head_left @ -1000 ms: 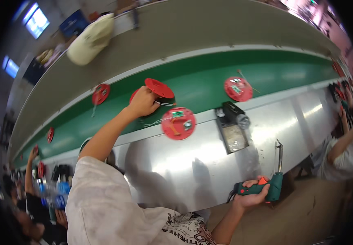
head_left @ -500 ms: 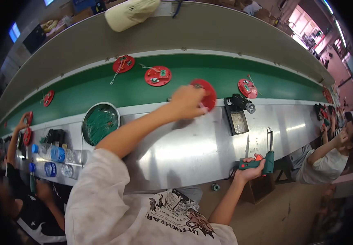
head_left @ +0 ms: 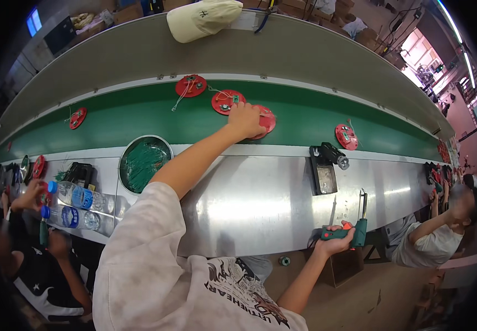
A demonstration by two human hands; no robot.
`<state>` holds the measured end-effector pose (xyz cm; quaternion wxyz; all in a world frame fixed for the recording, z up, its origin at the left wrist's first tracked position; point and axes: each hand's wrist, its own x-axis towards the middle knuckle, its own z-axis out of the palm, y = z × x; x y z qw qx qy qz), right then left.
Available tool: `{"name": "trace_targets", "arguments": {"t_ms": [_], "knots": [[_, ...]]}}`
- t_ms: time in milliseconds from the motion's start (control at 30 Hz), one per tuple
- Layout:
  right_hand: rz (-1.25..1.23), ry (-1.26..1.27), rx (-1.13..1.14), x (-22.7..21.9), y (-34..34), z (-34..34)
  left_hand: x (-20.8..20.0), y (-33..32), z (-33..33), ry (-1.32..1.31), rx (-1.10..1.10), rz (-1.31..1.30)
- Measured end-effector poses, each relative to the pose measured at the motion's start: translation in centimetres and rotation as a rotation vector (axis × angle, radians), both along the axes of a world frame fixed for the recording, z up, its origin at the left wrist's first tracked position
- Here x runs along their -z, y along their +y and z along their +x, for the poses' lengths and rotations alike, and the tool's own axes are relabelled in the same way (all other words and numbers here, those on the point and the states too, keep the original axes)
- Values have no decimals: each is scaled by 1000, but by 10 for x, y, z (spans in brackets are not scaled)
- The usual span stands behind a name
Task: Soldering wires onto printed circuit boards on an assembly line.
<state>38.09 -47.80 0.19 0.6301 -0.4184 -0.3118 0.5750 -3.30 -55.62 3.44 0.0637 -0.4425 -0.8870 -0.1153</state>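
Note:
My left hand (head_left: 245,120) reaches out over the green belt. Its fingers are closed on the edge of a round red plate (head_left: 267,122), which lies at the belt's surface. Just beyond that hand, and partly behind it, is another red plate (head_left: 221,102) carrying a small green circuit board and wires. Low on the right, my right hand (head_left: 338,241) grips a green soldering gun (head_left: 359,233) by its handle, the metal tip pointing up above the bench.
On the metal bench (head_left: 238,193) stand a round bowl of green wires (head_left: 143,165), water bottles (head_left: 78,196) and a black soldering stand (head_left: 323,171). More red plates (head_left: 191,86) lie along the belt (head_left: 299,118). Co-workers sit on both sides. A cap (head_left: 202,21) rests on the back panel.
My left hand has carried the red plate from the belt's near edge leftward and farther onto the belt, close to another plate. The right hand keeps its hold on the soldering gun.

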Motion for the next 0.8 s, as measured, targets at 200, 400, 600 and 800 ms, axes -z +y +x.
{"name": "trace_targets", "arguments": {"t_ms": [200,400,600,800], "knots": [[0,33,-11,4,3,3,-7,-3,-51,-139,-94,111],[-33,21,-42,4,3,1,-38,-31,-124,5,-236,112],[-24,-7,6,5,6,3,-81,-55,-76,-154,-53,-69],[-12,-49,12,0,3,-3,-30,-67,48,-290,478,-139]]}}
